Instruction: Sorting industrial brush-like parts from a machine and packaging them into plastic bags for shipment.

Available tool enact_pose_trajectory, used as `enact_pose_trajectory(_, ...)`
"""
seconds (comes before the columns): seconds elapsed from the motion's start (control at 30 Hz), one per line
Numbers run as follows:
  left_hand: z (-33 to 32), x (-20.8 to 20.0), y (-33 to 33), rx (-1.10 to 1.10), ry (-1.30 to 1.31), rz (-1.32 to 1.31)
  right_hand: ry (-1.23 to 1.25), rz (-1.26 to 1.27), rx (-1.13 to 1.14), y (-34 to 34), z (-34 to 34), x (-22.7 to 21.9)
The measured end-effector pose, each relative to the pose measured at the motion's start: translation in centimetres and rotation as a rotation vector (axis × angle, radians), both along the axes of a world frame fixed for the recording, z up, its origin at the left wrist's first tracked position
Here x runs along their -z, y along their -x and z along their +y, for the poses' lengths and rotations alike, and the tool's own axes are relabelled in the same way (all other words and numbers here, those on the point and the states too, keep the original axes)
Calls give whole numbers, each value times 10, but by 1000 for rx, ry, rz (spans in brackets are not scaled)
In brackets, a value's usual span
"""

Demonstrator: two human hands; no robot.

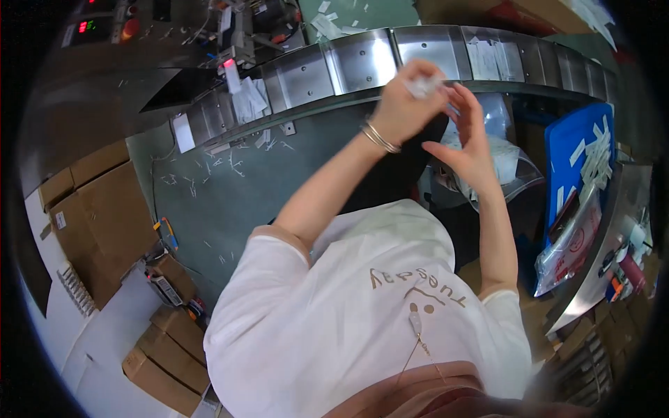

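Observation:
My left hand [406,104], with bracelets at its wrist, is raised at the near edge of a metal segmented conveyor [362,59]. Its fingers are closed around a small white, crumpled-looking piece [424,86], blurred, so its kind is unclear. Close beside it is my right hand [472,143], thumb and fingers apart, fingertips near the left fingers; whether they touch, I cannot tell. Below the right hand sits a clear plastic bag [526,174] with white contents. White slips [249,101] lie in one conveyor section, and more white slips [486,58] in another.
On the right stands a blue tray [557,150] with white strips and a clear-and-red bag. A machine with a red knob [130,28] fills the upper left. Cardboard boxes [101,223] are stacked at left. White scraps litter the green floor [202,181].

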State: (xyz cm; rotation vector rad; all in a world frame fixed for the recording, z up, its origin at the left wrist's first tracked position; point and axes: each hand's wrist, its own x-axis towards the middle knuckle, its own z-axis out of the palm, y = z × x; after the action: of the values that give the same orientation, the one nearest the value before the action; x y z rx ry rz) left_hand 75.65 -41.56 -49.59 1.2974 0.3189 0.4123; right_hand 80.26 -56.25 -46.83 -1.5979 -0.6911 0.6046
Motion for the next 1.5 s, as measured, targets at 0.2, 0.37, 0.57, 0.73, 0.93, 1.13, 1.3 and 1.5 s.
enact_pose_trajectory(0.2, -20, 17, 26, 13, -413, -235, -199, 56, 66, 28, 16, 49)
enact_pose_trajectory(0.37, -13, -2, 33, 75, -607, -207, -222, 186, 210, 39, 25, 51)
enact_pose_trajectory(0.57, -22, 7, 37, 14, -512, -117, -294, -28, 190, 42, 33, 53)
enact_pose_trajectory(0.73, -42, 1, 34, 39, -304, 10, -251, -31, 349, 42, 24, 62)
enact_pose_trajectory(0.93, -73, -11, 42, 208, 30, 44, -256, 164, 382, 48, -12, 39)
enact_pose_trajectory(1.13, -124, -3, 32, 478, -139, 268, -27, 143, 924, 45, -144, 16)
enact_pose_trajectory(1.3, -159, 30, 17, 673, -904, 313, 221, -14, 1120, 21, -167, 68)
enact_pose_trajectory(1.5, -178, 56, -10, 712, -1110, 184, 586, 81, 966, 20, -180, 93)
